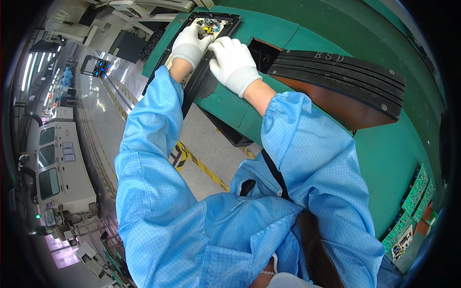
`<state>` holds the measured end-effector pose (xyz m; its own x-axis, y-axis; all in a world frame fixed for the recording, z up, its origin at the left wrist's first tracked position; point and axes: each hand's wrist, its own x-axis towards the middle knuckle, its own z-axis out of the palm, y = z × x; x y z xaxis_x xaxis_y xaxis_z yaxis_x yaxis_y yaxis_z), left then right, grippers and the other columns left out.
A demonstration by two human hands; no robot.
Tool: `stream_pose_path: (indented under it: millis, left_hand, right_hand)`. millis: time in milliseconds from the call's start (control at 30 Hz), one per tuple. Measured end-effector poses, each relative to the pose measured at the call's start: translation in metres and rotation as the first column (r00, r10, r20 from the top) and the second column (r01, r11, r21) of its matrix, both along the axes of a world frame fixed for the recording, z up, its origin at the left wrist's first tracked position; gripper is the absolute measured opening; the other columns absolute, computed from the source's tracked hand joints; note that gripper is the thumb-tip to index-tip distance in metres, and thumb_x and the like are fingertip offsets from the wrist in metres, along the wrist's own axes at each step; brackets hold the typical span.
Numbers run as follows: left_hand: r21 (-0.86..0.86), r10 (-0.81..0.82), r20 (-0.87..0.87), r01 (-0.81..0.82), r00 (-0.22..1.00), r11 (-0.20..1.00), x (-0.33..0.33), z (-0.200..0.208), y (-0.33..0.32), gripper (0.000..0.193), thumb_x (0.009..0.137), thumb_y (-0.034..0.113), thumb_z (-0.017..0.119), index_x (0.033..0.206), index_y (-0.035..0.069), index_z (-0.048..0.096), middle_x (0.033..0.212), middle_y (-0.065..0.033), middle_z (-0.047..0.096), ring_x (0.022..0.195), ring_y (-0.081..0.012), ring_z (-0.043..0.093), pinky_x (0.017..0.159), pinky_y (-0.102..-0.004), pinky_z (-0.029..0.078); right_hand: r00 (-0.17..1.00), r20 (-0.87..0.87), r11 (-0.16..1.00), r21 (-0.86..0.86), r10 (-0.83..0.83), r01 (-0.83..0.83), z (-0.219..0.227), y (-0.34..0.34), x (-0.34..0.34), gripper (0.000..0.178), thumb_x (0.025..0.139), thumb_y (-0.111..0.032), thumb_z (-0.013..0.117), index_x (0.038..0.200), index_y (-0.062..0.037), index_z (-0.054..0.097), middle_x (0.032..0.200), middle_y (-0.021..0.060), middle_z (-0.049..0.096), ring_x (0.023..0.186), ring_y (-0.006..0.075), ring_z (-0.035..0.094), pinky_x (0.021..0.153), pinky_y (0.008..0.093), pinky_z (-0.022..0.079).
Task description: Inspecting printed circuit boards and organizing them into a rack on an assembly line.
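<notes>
White knit gloves [241, 79] cover the left hand [188, 42] and right hand [233, 58], fingers curled at the rigid black frame [234, 23]; inside it, the component-studded circuit board [218, 25] lies by their fingertips; whether they grip, I cannot tell.

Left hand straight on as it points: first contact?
Likely the cream circuit board with coloured components, beyond the white-gloved left hand; depth is unclear, so it may be touching now.

On the flat green table [389, 168], the rectangular black frame [194, 87] holds the pale component-filled circuit board [214, 27]. Right of the frame stands the long grooved black-and-brown block [341, 80]; farther right lie the rectangular green circuit boards [416, 190].
</notes>
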<state>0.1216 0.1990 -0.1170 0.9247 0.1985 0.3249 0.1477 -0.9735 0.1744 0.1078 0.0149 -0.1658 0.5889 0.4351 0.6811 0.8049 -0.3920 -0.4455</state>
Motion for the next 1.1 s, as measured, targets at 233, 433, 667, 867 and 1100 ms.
stream_pose_path:
  millis: [233, 433, 667, 867, 1100]
  left_hand:
    - [0.023, 0.028, -0.052, -0.026, 0.998, 0.999, 0.000, 0.004, -0.005, 0.038, 0.087, 0.036, 0.077, 0.105, 0.003, 0.073, 0.103, -0.0198, 0.073, 0.099, -0.0350, 0.071, 0.087, -0.0447, 0.055]
    - [0.039, -0.135, 0.215, 0.130, 0.967, 0.991, -0.011, 0.029, 0.008, 0.036, 0.087, 0.033, 0.079, 0.097, -0.001, 0.071, 0.093, -0.0227, 0.072, 0.089, -0.0383, 0.071, 0.081, -0.0454, 0.055]
    - [-0.466, -0.170, 0.439, 0.385, 0.882, 0.797, -0.058, 0.099, 0.028, 0.035, 0.094, 0.022, 0.078, 0.114, -0.006, 0.070, 0.102, -0.0101, 0.075, 0.091, -0.0143, 0.070, 0.083, -0.0278, 0.056]
    - [-0.685, -0.164, 0.492, 0.496, 0.855, 0.533, -0.113, 0.137, 0.010, 0.033, 0.101, 0.013, 0.069, 0.127, -0.006, 0.063, 0.108, -0.0086, 0.073, 0.091, -0.0106, 0.069, 0.080, -0.0233, 0.056]
    - [-0.722, -0.297, 0.576, 0.645, 0.761, 0.250, -0.127, 0.131, -0.045, 0.036, 0.099, 0.018, 0.072, 0.128, -0.001, 0.062, 0.108, -0.0075, 0.074, 0.088, -0.0135, 0.073, 0.077, -0.0253, 0.062]
  right_hand:
    - [1.000, -0.018, 1.000, -0.018, -0.006, 0.006, 0.001, 0.000, 0.000, 0.030, 0.087, -0.025, 0.066, 0.111, -0.0060, 0.067, 0.111, 0.0119, 0.062, 0.104, 0.0302, 0.061, 0.091, 0.0444, 0.050]
    - [0.998, -0.067, 0.999, 0.050, -0.007, 0.010, -0.002, 0.001, 0.005, 0.030, 0.087, -0.024, 0.066, 0.112, -0.0085, 0.068, 0.113, 0.0116, 0.062, 0.105, 0.0307, 0.061, 0.093, 0.0451, 0.051]
    - [0.989, -0.093, 0.976, 0.178, -0.113, 0.128, 0.033, -0.007, 0.004, 0.049, 0.081, -0.020, 0.071, 0.128, -0.0102, 0.060, 0.125, 0.0133, 0.058, 0.113, 0.0356, 0.057, 0.098, 0.0474, 0.048]
    - [0.959, 0.239, 0.863, 0.505, -0.151, 0.010, 0.123, -0.046, 0.005, 0.081, 0.080, -0.022, 0.079, 0.150, -0.0012, 0.045, 0.142, 0.0237, 0.053, 0.131, 0.0417, 0.050, 0.112, 0.0493, 0.040]
    - [0.927, 0.373, 0.908, 0.375, 0.038, -0.188, 0.187, -0.118, -0.012, 0.086, 0.078, -0.037, 0.085, 0.146, 0.0012, 0.049, 0.132, 0.0236, 0.060, 0.124, 0.0395, 0.057, 0.108, 0.0458, 0.045]
